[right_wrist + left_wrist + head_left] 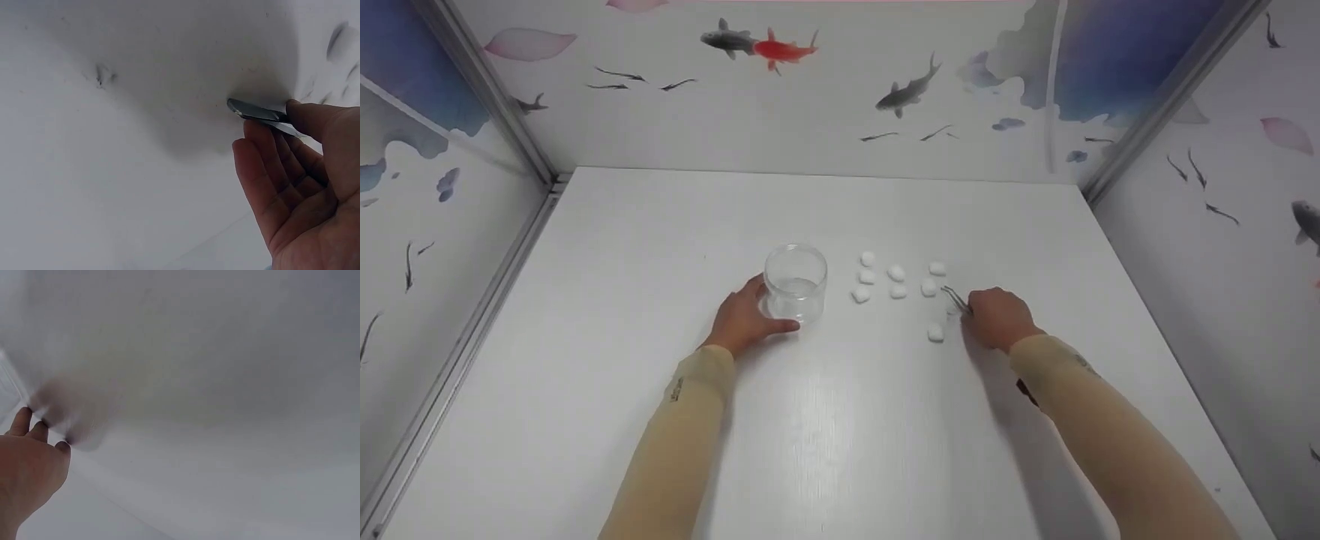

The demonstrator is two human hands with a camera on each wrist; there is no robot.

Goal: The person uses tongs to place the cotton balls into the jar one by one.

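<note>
Left hand [744, 319]: lying on the white counter [840, 450] in the head view, fingers wrapping the base of a clear glass jar [796, 283], thumb showing in front of the glass. The jar is standing upright, mouth open, just ahead and right of the palm. The left wrist view is showing only knuckles and blurred white surface.

Right hand [996, 318]: resting on the counter, holding metal tweezers [955, 298]; their tips are pointing up-left toward the cotton. In the right wrist view the thumb is pressing the tweezers [260, 112] against the nearly straight fingers [270, 169].

Cotton ball [935, 332]: lying alone just left of the right hand, near the tweezer tips but apart from them.

Cotton balls, group [896, 274]: lying farther back between jar and right hand, in loose rows.

Sleeves: beige, covering both forearms; a small mark on the left sleeve [677, 388] is too small to read.

Walls [810, 97]: pale panels printed with fish and petals, enclosing the counter at the back and on both sides.
</note>
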